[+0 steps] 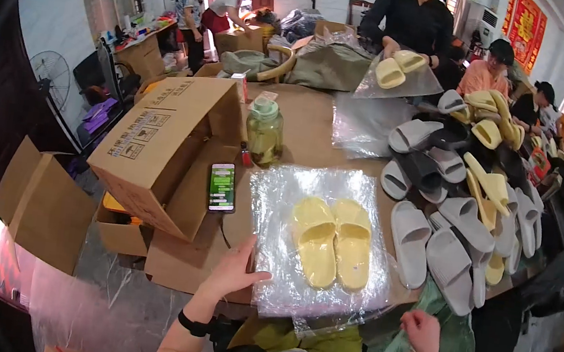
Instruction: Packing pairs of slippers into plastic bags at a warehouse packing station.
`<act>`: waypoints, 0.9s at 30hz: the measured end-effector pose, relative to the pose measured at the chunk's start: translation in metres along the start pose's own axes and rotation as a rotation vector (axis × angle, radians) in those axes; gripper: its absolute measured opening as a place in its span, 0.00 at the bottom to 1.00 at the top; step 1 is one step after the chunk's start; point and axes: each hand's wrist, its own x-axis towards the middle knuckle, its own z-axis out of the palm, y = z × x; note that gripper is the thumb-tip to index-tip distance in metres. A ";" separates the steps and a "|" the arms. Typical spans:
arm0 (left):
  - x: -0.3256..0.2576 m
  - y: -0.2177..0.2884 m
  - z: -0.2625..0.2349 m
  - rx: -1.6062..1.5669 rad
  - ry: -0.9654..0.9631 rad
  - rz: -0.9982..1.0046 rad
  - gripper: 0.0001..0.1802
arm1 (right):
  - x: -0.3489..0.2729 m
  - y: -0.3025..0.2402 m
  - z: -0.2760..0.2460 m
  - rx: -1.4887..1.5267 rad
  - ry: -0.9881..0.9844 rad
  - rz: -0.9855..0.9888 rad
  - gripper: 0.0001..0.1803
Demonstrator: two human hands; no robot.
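Observation:
A pair of yellow slide sandals [334, 243] lies in a clear plastic bag on top of a stack of clear plastic bags [279, 197] at the table's near edge. My left hand [235, 269] is open at the left edge of the stack, its thumb reaching over the plastic and its fingers apart. Off the stack's lower right corner, my right hand [421, 335] is closed in a loose fist above a green sack [444, 300]. Nothing shows in that hand.
Grey, black and yellow slides [451, 269] are heaped on the right. To the left stand an open cardboard box [158, 145], a phone [222, 188] and a lidded jar [264, 131]. Across the table a person [410, 22] holds bagged yellow slides [399, 69]; others work behind.

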 end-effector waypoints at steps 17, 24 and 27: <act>0.059 0.053 0.030 0.053 -0.058 -0.114 0.50 | 0.105 -0.033 0.046 0.189 -0.213 -0.198 0.29; 0.114 0.028 0.036 -0.268 0.364 -0.006 0.34 | 0.120 -0.050 0.064 0.662 -0.160 -0.321 0.26; 0.116 0.025 0.013 -0.315 0.424 0.012 0.30 | 0.112 -0.051 0.053 0.515 -0.157 -0.359 0.23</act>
